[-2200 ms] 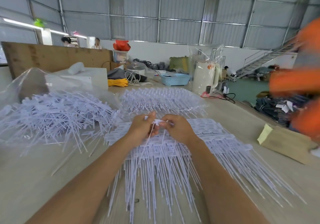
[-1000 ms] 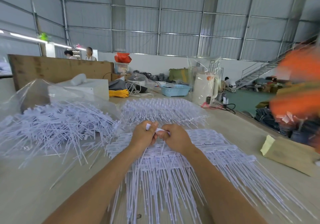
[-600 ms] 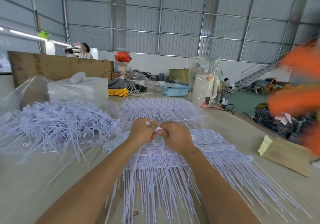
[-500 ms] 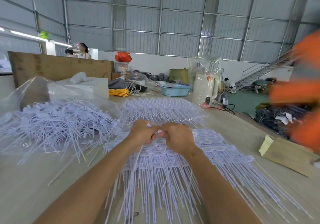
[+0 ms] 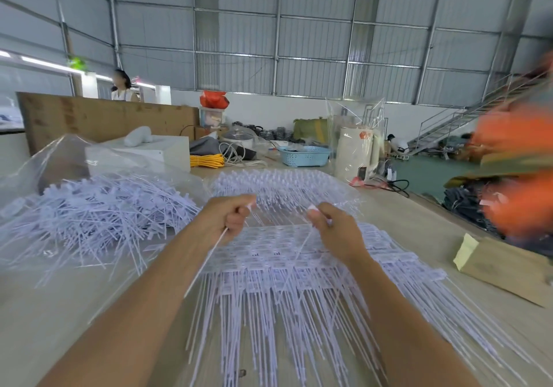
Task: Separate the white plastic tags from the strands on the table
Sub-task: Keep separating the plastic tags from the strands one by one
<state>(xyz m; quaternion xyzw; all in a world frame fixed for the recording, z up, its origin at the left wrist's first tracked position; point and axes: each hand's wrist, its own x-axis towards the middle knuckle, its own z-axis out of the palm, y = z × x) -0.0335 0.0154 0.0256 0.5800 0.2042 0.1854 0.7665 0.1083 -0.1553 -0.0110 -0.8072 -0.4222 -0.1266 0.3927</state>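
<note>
Hands now drawn apart, where before pressed together over one tag. Left hand (image 5: pixel 233 222): clenched on a separated tag (image 5: pixel 209 259), strand trailing down toward the near edge. Right hand (image 5: pixel 332 231): pinching another tag (image 5: pixel 312 208) above the joined sheet (image 5: pixel 299 267) mid-table (image 5: pixel 45 326). Step judged: split done. Next: drop onto loose pile (image 5: pixel 98 216) toward the left edge.

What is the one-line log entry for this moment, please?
left hand: grips strand | right hand: pinches tag | hands apart | above sheet
</note>
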